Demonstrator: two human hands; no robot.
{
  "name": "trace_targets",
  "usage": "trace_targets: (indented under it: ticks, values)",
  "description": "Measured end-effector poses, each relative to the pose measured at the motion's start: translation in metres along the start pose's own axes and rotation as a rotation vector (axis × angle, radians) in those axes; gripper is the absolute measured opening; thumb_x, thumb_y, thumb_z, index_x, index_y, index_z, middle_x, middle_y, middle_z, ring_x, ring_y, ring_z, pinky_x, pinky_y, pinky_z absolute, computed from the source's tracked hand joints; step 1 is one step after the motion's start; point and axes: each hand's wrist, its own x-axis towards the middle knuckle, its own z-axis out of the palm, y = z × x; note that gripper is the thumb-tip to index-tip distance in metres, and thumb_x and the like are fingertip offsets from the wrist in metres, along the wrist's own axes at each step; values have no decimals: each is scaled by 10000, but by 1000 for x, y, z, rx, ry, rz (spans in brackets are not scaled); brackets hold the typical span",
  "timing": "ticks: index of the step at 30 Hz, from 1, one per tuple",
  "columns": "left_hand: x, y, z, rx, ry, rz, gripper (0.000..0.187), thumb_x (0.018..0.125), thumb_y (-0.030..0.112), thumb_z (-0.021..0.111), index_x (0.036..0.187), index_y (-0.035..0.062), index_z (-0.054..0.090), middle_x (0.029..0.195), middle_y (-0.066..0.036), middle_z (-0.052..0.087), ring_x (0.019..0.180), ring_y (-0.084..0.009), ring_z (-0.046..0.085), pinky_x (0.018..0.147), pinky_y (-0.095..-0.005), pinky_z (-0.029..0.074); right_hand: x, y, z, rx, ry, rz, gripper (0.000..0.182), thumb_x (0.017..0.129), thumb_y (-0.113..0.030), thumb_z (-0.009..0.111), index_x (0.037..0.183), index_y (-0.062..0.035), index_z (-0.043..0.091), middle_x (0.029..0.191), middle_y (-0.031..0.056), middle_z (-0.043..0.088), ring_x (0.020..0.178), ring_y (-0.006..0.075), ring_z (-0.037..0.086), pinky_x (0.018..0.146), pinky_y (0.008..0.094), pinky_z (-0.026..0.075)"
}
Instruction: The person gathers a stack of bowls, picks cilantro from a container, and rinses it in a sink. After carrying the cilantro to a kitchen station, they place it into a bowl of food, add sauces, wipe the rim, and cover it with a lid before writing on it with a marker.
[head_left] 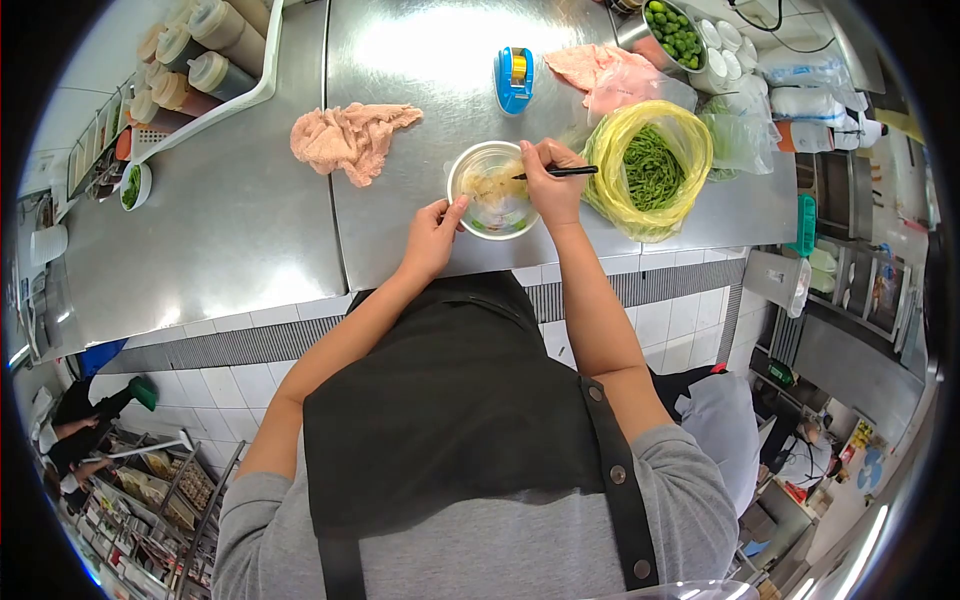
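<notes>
A round white container (492,228) sits on the steel counter in front of me, with pale food showing inside, seemingly under a clear lid. My left hand (432,238) grips its left side, thumb on the rim. In my right hand (552,185) is a black marker pen (574,171), its tip over the middle of the container. Just right of that hand stands a yellow plastic bag (692,175) full of thin green vegetables (653,168). A blue tape dispenser (514,82) lies beyond the container.
One pink cloth (350,143) lies to the left on the steel counter (230,235); another pink cloth (600,72) is at the back. A white tray (262,88) holds several sauce bottles (225,35). Small green limes (672,35) fill a metal bowl. Other people are in the background.
</notes>
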Motion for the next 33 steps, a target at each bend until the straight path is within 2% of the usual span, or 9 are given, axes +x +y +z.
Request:
trace_targets:
  ticks: [3, 17, 20, 23, 26, 28, 29, 30, 33]
  values:
    - [2, -4, 1, 5, -2, 12, 528, 975, 468, 586, 762, -12, 638, 605, -11, 532, 549, -76, 447, 512, -270, 358, 0, -1, 4, -79, -1, -121, 438, 858, 4, 688, 598, -16, 336, 550, 13, 348, 529, 87, 298, 488, 290, 260]
    - [-1, -8, -3, -4, -55, -71, 582, 992, 508, 534, 739, -8, 622, 602, -28, 529, 552, -106, 469, 534, -280, 375, -2, 3, 3, -61, 7, -45, 444, 860, 8, 680, 589, -24, 329, 546, 10, 369, 525, 78, 310, 489, 280, 272]
    - [-5, -6, -14, 131, -171, -196, 562, 1011, 508, 491, 816, -6, 611, 667, -78, 568, 633, -168, 543, 618, -318, 433, -2, 4, -2, 71, 71, 55, 447, 869, -9, 691, 587, -47, 347, 544, -14, 396, 506, 67, 328, 473, 268, 272]
    - [-19, 18, -24, 247, -114, -50, 503, 1017, 487, 479, 992, -6, 573, 789, -135, 609, 763, -226, 602, 720, -352, 463, 4, -20, -12, 284, 127, 151, 424, 884, -46, 710, 593, -78, 403, 558, -26, 451, 468, 53, 362, 440, 241, 280]
    - [-26, 60, -32, 343, -74, 82, 397, 1019, 360, 521, 1176, -4, 489, 896, -161, 631, 843, -249, 621, 785, -367, 475, 15, -62, -15, 405, 119, 208, 375, 896, -76, 718, 615, -95, 471, 602, -18, 513, 440, 46, 400, 414, 214, 296]
    - [-28, 87, -31, 187, -87, 351, 291, 1025, 190, 515, 1258, 26, 452, 914, -66, 605, 795, -114, 576, 721, -247, 475, 19, -94, -11, 412, 75, 219, 328, 914, -76, 696, 636, -86, 522, 676, -8, 562, 448, 43, 438, 416, 196, 318]
    - [-27, 97, -30, 195, -79, 365, 291, 1025, 190, 515, 1258, 26, 452, 914, -66, 605, 795, -114, 576, 721, -247, 475, 22, -91, -7, 423, 71, 205, 328, 914, -76, 696, 636, -86, 522, 676, -8, 562, 448, 43, 438, 416, 196, 318]
    - [-27, 106, -28, 70, -166, 359, 290, 1023, 123, 494, 1285, 15, 433, 1004, -97, 626, 865, -133, 607, 767, -266, 500, 22, -84, -1, 405, 43, -15, 328, 919, -75, 688, 635, -81, 524, 683, -6, 570, 449, 38, 443, 411, 192, 315]
    - [-24, 119, -27, -112, -277, 344, 252, 992, -32, 492, 1242, -27, 459, 1164, -169, 663, 1045, -174, 656, 903, -307, 533, 14, -120, 2, 428, 3, -113, 372, 934, -72, 665, 601, -69, 499, 653, -9, 555, 472, 30, 447, 433, 192, 324]
